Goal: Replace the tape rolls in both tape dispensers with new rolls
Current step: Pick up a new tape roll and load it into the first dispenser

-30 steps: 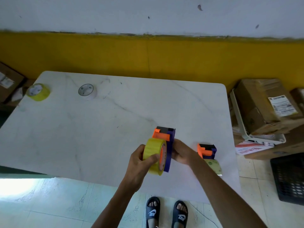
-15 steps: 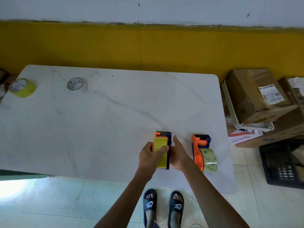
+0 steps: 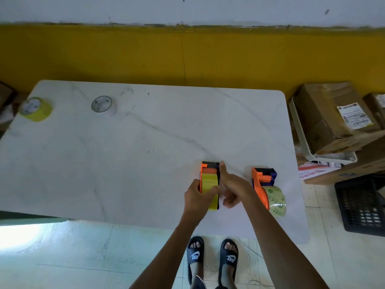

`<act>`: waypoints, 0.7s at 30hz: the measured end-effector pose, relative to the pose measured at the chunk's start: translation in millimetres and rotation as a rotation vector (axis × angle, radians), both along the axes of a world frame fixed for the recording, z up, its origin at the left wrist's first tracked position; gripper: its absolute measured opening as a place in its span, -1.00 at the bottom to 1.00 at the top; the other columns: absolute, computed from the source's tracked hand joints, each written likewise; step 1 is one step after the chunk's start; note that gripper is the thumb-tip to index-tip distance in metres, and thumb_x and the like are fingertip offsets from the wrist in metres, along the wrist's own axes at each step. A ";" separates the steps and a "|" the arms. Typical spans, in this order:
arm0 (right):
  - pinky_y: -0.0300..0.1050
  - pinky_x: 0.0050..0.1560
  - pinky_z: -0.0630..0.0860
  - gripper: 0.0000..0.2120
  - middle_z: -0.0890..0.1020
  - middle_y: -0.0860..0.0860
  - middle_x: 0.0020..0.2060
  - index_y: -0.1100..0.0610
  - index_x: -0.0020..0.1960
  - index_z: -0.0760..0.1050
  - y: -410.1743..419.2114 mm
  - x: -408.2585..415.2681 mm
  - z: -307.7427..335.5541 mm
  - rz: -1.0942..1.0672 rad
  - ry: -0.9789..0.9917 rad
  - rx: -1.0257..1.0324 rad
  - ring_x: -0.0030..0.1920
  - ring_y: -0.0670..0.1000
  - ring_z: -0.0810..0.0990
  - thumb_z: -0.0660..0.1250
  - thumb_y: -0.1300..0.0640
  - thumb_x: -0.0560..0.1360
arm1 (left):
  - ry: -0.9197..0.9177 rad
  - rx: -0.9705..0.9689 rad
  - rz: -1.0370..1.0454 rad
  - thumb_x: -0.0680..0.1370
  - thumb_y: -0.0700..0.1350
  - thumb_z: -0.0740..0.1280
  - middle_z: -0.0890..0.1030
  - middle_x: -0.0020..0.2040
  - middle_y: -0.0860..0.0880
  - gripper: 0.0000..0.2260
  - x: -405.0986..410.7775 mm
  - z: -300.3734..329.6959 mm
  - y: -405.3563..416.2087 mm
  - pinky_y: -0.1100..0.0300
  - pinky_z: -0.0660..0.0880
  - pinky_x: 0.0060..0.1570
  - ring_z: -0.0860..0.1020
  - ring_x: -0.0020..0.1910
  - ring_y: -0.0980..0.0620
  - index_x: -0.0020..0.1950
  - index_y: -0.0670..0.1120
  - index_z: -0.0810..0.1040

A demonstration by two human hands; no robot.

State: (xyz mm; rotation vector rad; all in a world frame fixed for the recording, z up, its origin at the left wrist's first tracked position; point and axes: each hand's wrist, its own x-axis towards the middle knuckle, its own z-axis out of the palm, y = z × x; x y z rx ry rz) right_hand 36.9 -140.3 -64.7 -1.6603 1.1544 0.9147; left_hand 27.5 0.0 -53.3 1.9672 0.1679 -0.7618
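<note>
An orange and purple tape dispenser (image 3: 210, 166) stands on the white table (image 3: 125, 163) near its front edge, with a yellow tape roll (image 3: 209, 181) mounted in it. My left hand (image 3: 196, 199) grips the roll and the dispenser's left side, thumb across the yellow tape. My right hand (image 3: 233, 186) rests against the dispenser's right side, one digit straight along it and the other fingers loosely curled. A second dispenser (image 3: 262, 178) stands to the right, carrying a clear tape roll (image 3: 276, 200). Far left lie a loose yellow roll (image 3: 35, 109) and a pale roll (image 3: 103, 105).
Cardboard boxes (image 3: 327, 117) sit in a white tray (image 3: 325, 158) on the floor right of the table, with a black crate (image 3: 362, 205) in front of them. My feet in dark sandals (image 3: 212, 257) stand at the table's front edge. A yellow wall runs behind.
The dispenser with the yellow roll came down from the air and now stands on the table. My right hand has loosened on its side. The camera tilted slightly.
</note>
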 end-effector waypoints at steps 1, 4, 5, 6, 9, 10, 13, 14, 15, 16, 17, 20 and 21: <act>-0.03 -0.31 0.67 0.07 0.68 0.31 -0.26 0.39 0.02 0.51 -2.6 -1.4 1.3 -0.003 -0.010 -0.010 -0.30 0.21 0.71 -0.28 -0.54 0.36 | 0.002 0.004 -0.004 0.47 -0.01 0.42 0.51 -0.24 0.03 -0.82 1.2 -1.6 0.0 0.33 0.37 -0.37 0.46 -0.33 0.13 -0.11 -0.03 0.45; 0.06 -0.22 0.68 -0.07 0.69 0.30 -0.24 0.29 0.16 0.44 -8.7 -10.5 2.8 -0.051 -0.106 -0.017 -0.23 0.22 0.72 -0.21 -0.50 0.42 | 0.026 0.000 -0.010 0.46 -0.01 0.41 0.48 -0.26 0.02 -0.81 3.7 -4.4 -1.3 0.29 0.35 -0.38 0.42 -0.35 0.09 -0.12 -0.06 0.44; 0.08 -0.19 0.68 -0.10 0.69 0.29 -0.23 0.27 0.16 0.44 -9.4 -13.1 4.7 -0.072 -0.139 -0.017 -0.22 0.21 0.72 -0.19 -0.49 0.43 | 0.037 -0.007 -0.011 0.46 0.00 0.41 0.47 -0.26 0.02 -0.80 4.4 -4.7 -1.4 0.27 0.35 -0.37 0.41 -0.35 0.09 -0.13 -0.06 0.43; 0.09 -0.16 0.68 -0.12 0.69 0.28 -0.23 0.26 0.15 0.46 -10.0 -15.0 5.6 -0.087 -0.170 -0.022 -0.21 0.20 0.71 -0.17 -0.48 0.44 | 0.051 -0.012 -0.015 0.46 0.00 0.41 0.47 -0.26 0.01 -0.80 4.7 -5.0 -1.4 0.26 0.35 -0.36 0.41 -0.34 0.08 -0.13 -0.06 0.43; 0.08 -0.14 0.68 -0.19 0.68 0.23 -0.21 0.24 0.10 0.49 -8.9 -16.6 9.6 -0.094 -0.237 -0.039 -0.19 0.16 0.70 -0.14 -0.43 0.48 | 0.112 -0.023 -0.011 0.45 0.02 0.40 0.48 -0.23 0.00 -0.81 7.0 -3.7 -2.6 0.23 0.37 -0.30 0.44 -0.29 0.06 -0.12 -0.04 0.45; 0.07 -0.13 0.68 -0.22 0.68 0.22 -0.20 0.24 0.08 0.50 -8.7 -16.7 11.0 -0.091 -0.249 -0.045 -0.17 0.15 0.69 -0.13 -0.41 0.49 | 0.128 -0.019 -0.006 0.45 0.02 0.39 0.48 -0.23 0.01 -0.81 8.4 -2.9 -3.8 0.23 0.36 -0.29 0.43 -0.29 0.06 -0.13 -0.04 0.44; 0.04 -0.11 0.67 -0.31 0.68 0.19 -0.19 0.21 0.01 0.50 -9.7 -19.7 20.4 -0.084 -0.306 -0.085 -0.16 0.14 0.69 -0.09 -0.36 0.52 | 0.117 0.044 -0.023 0.45 0.04 0.39 0.43 -0.27 0.02 -0.78 10.5 2.1 -6.0 0.24 0.30 -0.34 0.40 -0.33 0.08 -0.19 -0.04 0.41; 0.03 -0.11 0.66 -0.34 0.69 0.18 -0.18 0.21 -0.03 0.50 -10.7 -21.2 23.6 -0.089 -0.333 -0.094 -0.16 0.13 0.69 -0.08 -0.34 0.53 | 0.105 0.073 -0.038 0.45 0.06 0.39 0.44 -0.26 0.02 -0.76 10.8 3.7 -5.7 0.24 0.29 -0.36 0.40 -0.34 0.09 -0.19 -0.04 0.40; 0.01 -0.11 0.66 -0.37 0.68 0.17 -0.19 0.20 -0.07 0.50 -11.9 -22.5 27.0 -0.092 -0.363 -0.106 -0.17 0.12 0.68 -0.07 -0.31 0.55 | 0.088 0.098 -0.054 0.45 0.07 0.41 0.46 -0.23 0.00 -0.75 11.4 5.8 -4.6 0.24 0.30 -0.37 0.41 -0.34 0.09 -0.18 -0.04 0.41; 0.01 -0.10 0.64 -0.38 0.67 0.17 -0.20 0.21 -0.10 0.50 -12.7 -24.1 30.8 -0.095 -0.396 -0.121 -0.18 0.12 0.66 -0.06 -0.29 0.56 | 0.074 0.119 -0.072 0.44 0.09 0.42 0.50 -0.18 -0.02 -0.73 12.2 8.2 -3.0 0.23 0.33 -0.37 0.43 -0.33 0.09 -0.13 -0.06 0.43; 0.03 -0.07 0.63 -0.38 0.65 0.18 -0.20 0.23 -0.12 0.50 -12.9 -25.2 35.5 -0.088 -0.427 -0.138 -0.17 0.13 0.65 -0.06 -0.26 0.57 | 0.067 0.136 -0.088 0.44 0.11 0.43 0.53 -0.10 -0.05 -0.69 13.3 10.9 -0.7 0.22 0.37 -0.34 0.46 -0.27 0.08 -0.04 -0.08 0.46; 0.05 0.04 0.54 -0.38 0.59 0.20 -0.24 0.24 -0.23 0.48 -13.2 -26.6 53.4 -0.010 -0.499 -0.194 -0.13 0.20 0.58 -0.09 -0.21 0.59 | 0.035 0.172 -0.111 0.43 0.21 0.43 0.50 0.27 -0.11 -0.34 18.5 25.1 6.8 0.17 0.42 -0.06 0.51 0.12 -0.04 0.38 -0.15 0.38; 0.01 0.01 0.47 -0.41 0.54 0.16 -0.31 0.20 -0.32 0.40 -12.9 -26.7 60.8 0.015 -0.511 -0.212 -0.15 0.18 0.52 -0.10 -0.19 0.60 | 0.021 0.171 -0.117 0.43 0.22 0.42 0.47 0.33 -0.12 -0.28 20.9 32.3 7.7 0.15 0.41 0.02 0.48 0.23 -0.07 0.43 -0.16 0.34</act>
